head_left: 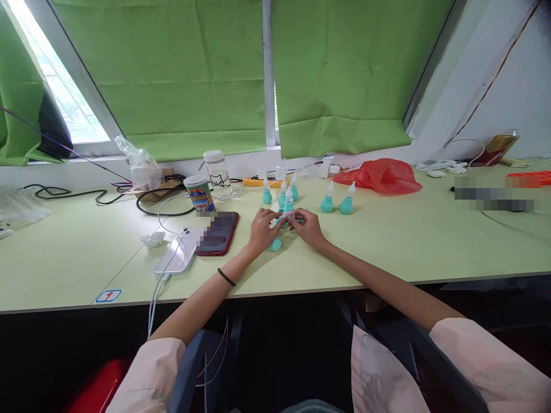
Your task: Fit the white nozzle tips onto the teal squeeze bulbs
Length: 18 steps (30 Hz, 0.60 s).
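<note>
My left hand [262, 230] and my right hand [308, 227] meet over the desk, fingertips pinched together. Between them is a small clear plastic piece [290, 214], partly hidden by the fingers; its exact kind cannot be made out. Just below my left hand lies a teal rubber bulb [275, 244]. Behind the hands stand several teal bulbs with whitish pointed tips, one of them a bulb [267, 196] at the left of the group. To the right, a bulb [327, 203] and another bulb [346, 205] stand upright, apart from the group.
Left of my hands lie a dark red-edged phone [218, 234] and a pale phone [179, 251] with a cable. Behind them stand a printed canister [199, 194] and a clear jar [218, 176]. A red plastic bag [381, 175] lies at the back right. The desk's front edge [301, 291] runs beneath my forearms.
</note>
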{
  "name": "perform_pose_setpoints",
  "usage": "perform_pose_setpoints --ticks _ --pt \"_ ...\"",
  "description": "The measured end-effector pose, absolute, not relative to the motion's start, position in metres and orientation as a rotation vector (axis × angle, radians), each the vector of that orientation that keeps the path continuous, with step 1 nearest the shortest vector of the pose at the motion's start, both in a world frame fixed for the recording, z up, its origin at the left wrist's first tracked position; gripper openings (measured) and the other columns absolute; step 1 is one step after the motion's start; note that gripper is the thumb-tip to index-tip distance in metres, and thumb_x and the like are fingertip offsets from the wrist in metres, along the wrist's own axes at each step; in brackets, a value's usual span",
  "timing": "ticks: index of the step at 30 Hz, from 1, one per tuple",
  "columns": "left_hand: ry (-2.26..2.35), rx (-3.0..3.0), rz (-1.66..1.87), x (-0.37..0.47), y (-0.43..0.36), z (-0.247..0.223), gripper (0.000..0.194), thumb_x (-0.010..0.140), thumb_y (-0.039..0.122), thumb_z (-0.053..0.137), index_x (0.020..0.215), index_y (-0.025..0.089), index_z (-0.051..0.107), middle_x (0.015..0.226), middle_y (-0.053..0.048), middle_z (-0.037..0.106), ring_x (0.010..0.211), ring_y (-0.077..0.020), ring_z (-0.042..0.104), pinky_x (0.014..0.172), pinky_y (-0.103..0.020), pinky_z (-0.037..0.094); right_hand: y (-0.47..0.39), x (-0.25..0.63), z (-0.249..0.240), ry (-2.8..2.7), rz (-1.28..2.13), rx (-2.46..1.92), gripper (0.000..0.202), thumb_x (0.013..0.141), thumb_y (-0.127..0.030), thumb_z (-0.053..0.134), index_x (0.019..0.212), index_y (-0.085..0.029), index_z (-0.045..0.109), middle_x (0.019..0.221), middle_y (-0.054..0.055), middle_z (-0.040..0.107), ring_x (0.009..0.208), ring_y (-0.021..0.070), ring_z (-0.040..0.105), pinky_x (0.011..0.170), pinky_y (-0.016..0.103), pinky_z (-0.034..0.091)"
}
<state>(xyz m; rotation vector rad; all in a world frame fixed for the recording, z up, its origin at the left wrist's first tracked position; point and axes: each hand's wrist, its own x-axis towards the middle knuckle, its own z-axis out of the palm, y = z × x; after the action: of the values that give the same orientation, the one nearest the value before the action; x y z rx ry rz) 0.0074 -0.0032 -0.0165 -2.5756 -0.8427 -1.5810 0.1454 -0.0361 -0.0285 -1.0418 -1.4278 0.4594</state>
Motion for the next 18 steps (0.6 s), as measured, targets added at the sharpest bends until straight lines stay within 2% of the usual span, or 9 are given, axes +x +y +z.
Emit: perform_pose_setpoints --ticks 6,12,18 --pt "-0.755 -2.499 -1.500 0.0082 0.0011 -0.0201 0.018 0.076 0.027 0.049 0.078 0.018 0.064 0.071 -0.005 0.058 0.069 -0.0138 0.047 0.058 -0.026 0.042 -0.0348 0.1471 -0.0286 -1.401 0.545 -1.015 0.030 0.064 -0.044 0.059 0.071 -0.015 0.055 0.061 0.003 0.059 0.053 0.0153 0.058 0.051 0.028 0.052" --pt "-0.706 -2.460 -1.560 0.0094 0.0006 -0.0210 0.016 0.075 0.024 0.050 0.072 0.017 0.064 0.066 -0.005 0.057 0.066 -0.0131 0.046 0.056 -0.025 0.042 -0.0360 0.1484 -0.0281 -1.411 0.544 -1.028 0.032 0.063 -0.047 0.058 0.069 -0.015 0.056 0.062 0.004 0.061 0.053 0.0165 0.060 0.051 0.029 0.053" --pt "-0.718 -2.483 -1.615 0.0090 -0.0006 -0.0205 0.013 0.073 0.024 0.053 0.069 0.018 0.064 0.064 -0.004 0.058 0.065 -0.0134 0.048 0.055 -0.026 0.043 -0.0337 0.1485 -0.0312 -1.420 0.517 -1.036 0.036 0.057 -0.049 0.062 0.070 -0.015 0.056 0.063 0.004 0.061 0.054 0.0174 0.060 0.050 0.029 0.053"
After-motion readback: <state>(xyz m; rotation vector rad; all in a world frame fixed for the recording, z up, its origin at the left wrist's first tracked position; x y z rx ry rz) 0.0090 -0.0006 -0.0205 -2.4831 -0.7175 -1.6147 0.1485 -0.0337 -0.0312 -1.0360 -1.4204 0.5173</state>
